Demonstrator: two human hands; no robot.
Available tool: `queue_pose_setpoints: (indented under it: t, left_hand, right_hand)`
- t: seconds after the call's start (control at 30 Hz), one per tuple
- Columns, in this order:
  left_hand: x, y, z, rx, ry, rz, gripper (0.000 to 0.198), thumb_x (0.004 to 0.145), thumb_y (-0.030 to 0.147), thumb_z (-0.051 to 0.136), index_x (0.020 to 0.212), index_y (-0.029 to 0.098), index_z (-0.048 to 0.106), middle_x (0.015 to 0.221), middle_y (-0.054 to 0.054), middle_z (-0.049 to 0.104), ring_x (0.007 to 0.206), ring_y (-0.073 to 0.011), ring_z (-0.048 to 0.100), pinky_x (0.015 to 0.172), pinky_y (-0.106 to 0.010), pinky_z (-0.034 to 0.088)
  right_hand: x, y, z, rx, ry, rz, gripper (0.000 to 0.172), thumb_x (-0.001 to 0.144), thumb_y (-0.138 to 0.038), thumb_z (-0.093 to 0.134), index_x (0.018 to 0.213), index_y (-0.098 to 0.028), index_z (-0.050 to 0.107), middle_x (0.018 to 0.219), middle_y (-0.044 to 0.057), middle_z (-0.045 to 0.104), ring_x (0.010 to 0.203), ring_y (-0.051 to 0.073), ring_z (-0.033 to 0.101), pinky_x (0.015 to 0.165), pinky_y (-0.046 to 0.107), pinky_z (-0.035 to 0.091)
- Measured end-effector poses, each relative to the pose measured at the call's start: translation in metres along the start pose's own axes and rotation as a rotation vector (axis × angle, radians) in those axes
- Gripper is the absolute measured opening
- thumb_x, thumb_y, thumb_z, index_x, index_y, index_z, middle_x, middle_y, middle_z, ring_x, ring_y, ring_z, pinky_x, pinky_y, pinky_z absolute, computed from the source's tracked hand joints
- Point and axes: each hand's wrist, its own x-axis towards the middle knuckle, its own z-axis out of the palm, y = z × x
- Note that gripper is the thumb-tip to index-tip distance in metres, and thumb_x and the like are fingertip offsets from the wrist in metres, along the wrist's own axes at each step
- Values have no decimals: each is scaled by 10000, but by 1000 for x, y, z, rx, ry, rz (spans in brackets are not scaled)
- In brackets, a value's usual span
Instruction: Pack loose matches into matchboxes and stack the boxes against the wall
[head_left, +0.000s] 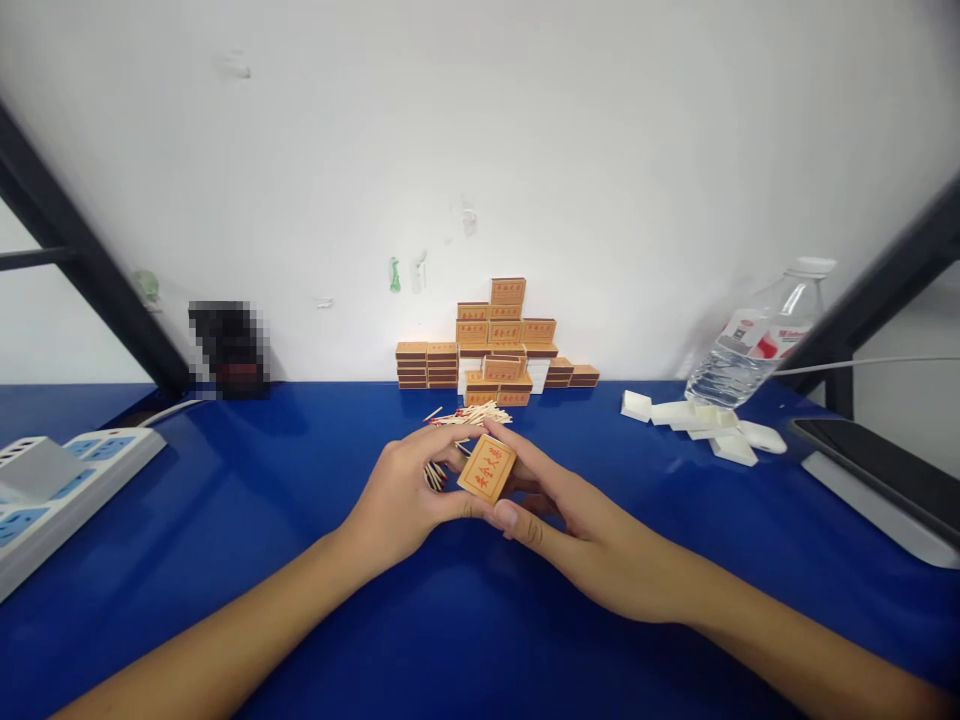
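An orange matchbox (487, 468) with red characters on its face is held tilted between my two hands, above the blue table. My left hand (401, 490) grips its left side, thumb along the lower edge. From the right, my right hand (581, 525) closes on the box with thumb and fingers. Some dark-headed matches (434, 476) show through the gap in my left hand; whether they are held or lie on the table I cannot tell. Just beyond the fingers is a loose heap of matches (480, 413). The undersides of both hands are hidden.
Stacked matchboxes (506, 331) stand against the wall. At right are white box trays (694, 416), a tilted water bottle (757, 340), and a phone (885, 470) on a white block. A power strip (75, 490) lies at left, with a blurred dark object (231, 350) behind it.
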Motion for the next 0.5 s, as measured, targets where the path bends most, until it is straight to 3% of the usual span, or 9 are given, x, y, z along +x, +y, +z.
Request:
queue_pose_setpoints:
  t: [0.13,0.3,0.4,0.5]
  left_hand:
    - [0,2,0,91,40,64,548,826,451,877,1319,280,709,997,-35,796,852,-213,740,831,-379,612]
    - [3,0,-5,193,58,45,385,926,370,784,1290,276,706,1022,-24,795,915,-204,733,851,-359,598]
    - [11,-9,-20,300,82,27,342,995,390,683,1311,259,686,1125,-56,772,963,-215,717,845,-372,585]
    - [28,-25,-44,460,177,22,326,1026,403,618,1291,232,702,1167,-85,758,994,-249,678,881,-423,550]
  right_hand:
    - [3,0,-2,-41,61,-21,749,1043,-482,585,1694,-399,224,1366,84,688,1115,281,681,929,497,616]
    - [8,4,-11,-234,173,-32,552,1073,-508,501,1597,-340,462,1090,62,751,896,234,685,748,399,590]
    - [11,7,-18,-407,260,-57,487,1064,-505,515,1502,-299,564,1076,71,745,822,218,671,733,405,564]
    - [12,8,-26,-565,308,-89,336,1044,-452,552,1284,-266,696,1037,74,733,784,206,652,726,403,541]
